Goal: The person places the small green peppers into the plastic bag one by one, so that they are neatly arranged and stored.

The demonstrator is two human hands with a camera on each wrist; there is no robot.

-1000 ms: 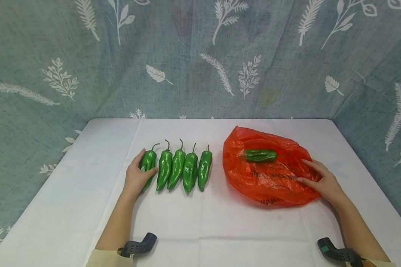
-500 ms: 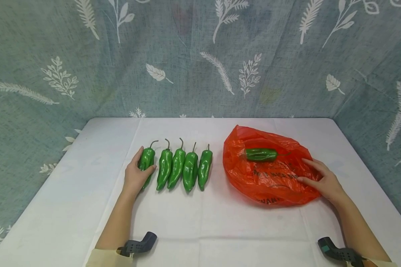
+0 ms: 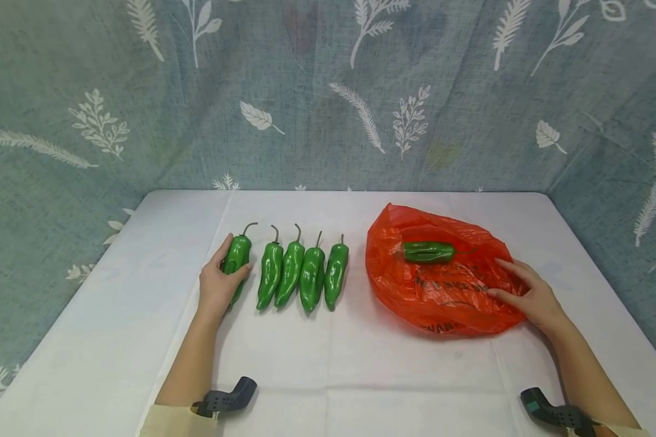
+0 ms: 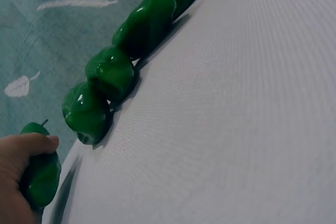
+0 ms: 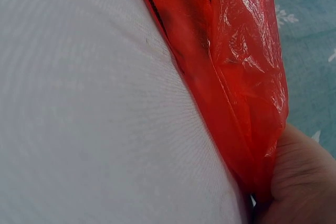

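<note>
Left hand (image 3: 215, 285): here, in the left part of the white-covered tabletop (image 3: 361, 376), grip closed round one green pepper, thumb on its right flank, fingers along its left
Held pepper (image 3: 237, 254): near the row but apart from it, curved stem toward the tabletop's back edge, tip toward the near edge; whether its underside touches the tabletop, I cannot tell
Row: four more, lying side by side left of the tabletop's middle, every stem to the back edge; first pepper (image 3: 270, 276) next to the hand, then second pepper (image 3: 290, 273), third pepper (image 3: 311, 279), and fourth pepper (image 3: 336, 276) nearest the bag
Red bag (image 3: 390, 297): over toward the right edge, crinkled plastic, mouth wide, dark lettering showing
Bagged pepper (image 3: 427, 252): in that bag, lying crosswise, its stem pointing to the tabletop's right edge
Right hand (image 3: 538, 300): at the bag's right side, grip spread, thumb and forefinger well apart and laid on the red plastic; the other fingers are hidden
Wrists: a dark device on each, left device (image 3: 226, 400) and right device (image 3: 557, 416), with pale sleeves (image 3: 177, 422) behind
Backdrop (image 3: 306, 139): grey-green fabric with white leaves, rising beyond the back edge
</note>
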